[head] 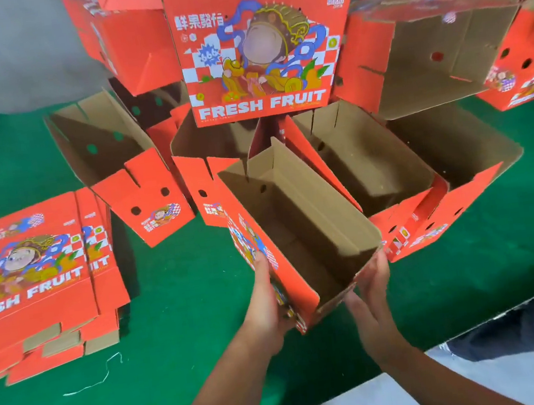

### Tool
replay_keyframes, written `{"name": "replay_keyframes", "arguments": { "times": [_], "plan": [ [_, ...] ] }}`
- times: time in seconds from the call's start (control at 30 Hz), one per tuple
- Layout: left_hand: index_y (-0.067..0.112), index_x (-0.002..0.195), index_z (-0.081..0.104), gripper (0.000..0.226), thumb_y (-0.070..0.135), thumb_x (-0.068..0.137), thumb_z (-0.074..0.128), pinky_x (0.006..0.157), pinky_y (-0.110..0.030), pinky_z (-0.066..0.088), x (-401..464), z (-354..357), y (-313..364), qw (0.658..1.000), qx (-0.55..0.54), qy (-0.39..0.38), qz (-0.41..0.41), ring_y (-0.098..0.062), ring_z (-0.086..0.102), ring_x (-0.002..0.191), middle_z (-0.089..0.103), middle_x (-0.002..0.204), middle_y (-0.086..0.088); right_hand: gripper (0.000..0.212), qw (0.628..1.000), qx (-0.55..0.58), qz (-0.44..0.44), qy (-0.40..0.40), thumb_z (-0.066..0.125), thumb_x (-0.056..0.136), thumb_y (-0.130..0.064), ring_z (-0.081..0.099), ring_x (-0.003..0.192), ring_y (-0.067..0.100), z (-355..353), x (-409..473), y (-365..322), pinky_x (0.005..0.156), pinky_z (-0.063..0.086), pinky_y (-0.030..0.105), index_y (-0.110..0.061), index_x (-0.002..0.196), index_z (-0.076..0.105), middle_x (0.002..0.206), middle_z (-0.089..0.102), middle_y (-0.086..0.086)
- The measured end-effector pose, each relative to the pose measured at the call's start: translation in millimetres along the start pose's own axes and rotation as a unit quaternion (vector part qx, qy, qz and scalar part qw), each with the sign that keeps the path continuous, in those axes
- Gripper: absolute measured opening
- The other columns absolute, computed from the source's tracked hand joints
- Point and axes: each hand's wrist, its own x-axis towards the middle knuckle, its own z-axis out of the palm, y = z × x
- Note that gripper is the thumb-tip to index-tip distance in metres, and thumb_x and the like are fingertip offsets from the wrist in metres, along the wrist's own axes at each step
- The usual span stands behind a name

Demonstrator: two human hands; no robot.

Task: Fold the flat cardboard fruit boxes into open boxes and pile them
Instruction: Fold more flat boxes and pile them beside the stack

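A red fruit box [297,218], folded open with its brown inside showing, sits tilted in the middle of the green table. My left hand [266,299] presses flat against its red printed left side near the bottom corner. On the other side, my right hand [369,294] grips the near right corner. A stack of flat red boxes [34,278] printed "FRESH FRUIT" lies at the left. Behind the held box stands a pile of folded open boxes [386,155], some lying on their sides.
The table has a green cloth [184,361]; its front edge runs diagonally at the lower right, with grey floor beyond. One upright box [257,43] faces me at the back centre. A thin white thread [96,378] lies on the cloth.
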Motion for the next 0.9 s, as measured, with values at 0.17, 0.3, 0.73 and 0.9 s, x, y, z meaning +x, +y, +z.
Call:
{"name": "replay_keyframes", "arguments": {
  "times": [0.17, 0.3, 0.73, 0.9],
  "plan": [
    [0.024, 0.131, 0.061, 0.073, 0.082, 0.089, 0.044, 0.091, -0.043, 0.054, 13.0, -3.4, -3.6, 0.998, -0.028, -0.036, 0.036, -0.017, 0.058, 0.117, 0.063, 0.126, 0.003, 0.018, 0.877, 0.257, 0.35, 0.203, 0.054, 0.081, -0.029, 0.061, 0.066, 0.015, -5.1, 43.0, -1.3, 0.07, 0.051, 0.029, -0.019, 0.073, 0.066, 0.075, 0.056, 0.005],
    [0.03, 0.132, 0.062, 0.064, 0.077, 0.094, 0.041, 0.112, -0.051, 0.045, 25.3, -6.7, -2.0, 0.998, -0.032, -0.03, 0.054, -0.028, 0.06, 0.128, 0.07, 0.127, -0.001, 0.04, 0.809, 0.273, 0.474, 0.214, 0.051, 0.095, -0.056, 0.068, 0.094, 0.019, -14.6, 81.1, 8.3, 0.087, 0.058, 0.033, -0.022, 0.11, 0.065, 0.105, 0.067, 0.004],
    [0.052, 0.135, 0.058, 0.059, 0.084, 0.091, 0.036, 0.092, -0.045, 0.058, 33.2, 0.3, 19.2, 0.995, -0.032, -0.014, 0.098, -0.033, 0.059, 0.128, 0.063, 0.135, 0.021, 0.061, 0.686, 0.382, 0.526, 0.325, 0.048, 0.085, -0.076, 0.062, 0.093, 0.029, -28.6, 132.2, 15.3, 0.074, 0.053, 0.045, -0.017, 0.092, 0.063, 0.092, 0.072, 0.001],
    [0.053, 0.14, 0.052, 0.061, 0.084, 0.09, 0.035, 0.104, -0.049, 0.049, 32.9, 3.0, 26.2, 0.993, -0.028, 0.002, 0.117, -0.03, 0.055, 0.132, 0.056, 0.143, 0.025, 0.072, 0.725, 0.316, 0.553, 0.263, 0.039, 0.099, -0.068, 0.049, 0.128, 0.034, -24.6, 150.3, -0.5, 0.113, 0.032, 0.049, -0.023, 0.155, 0.039, 0.154, 0.044, 0.002]
  ]
}}
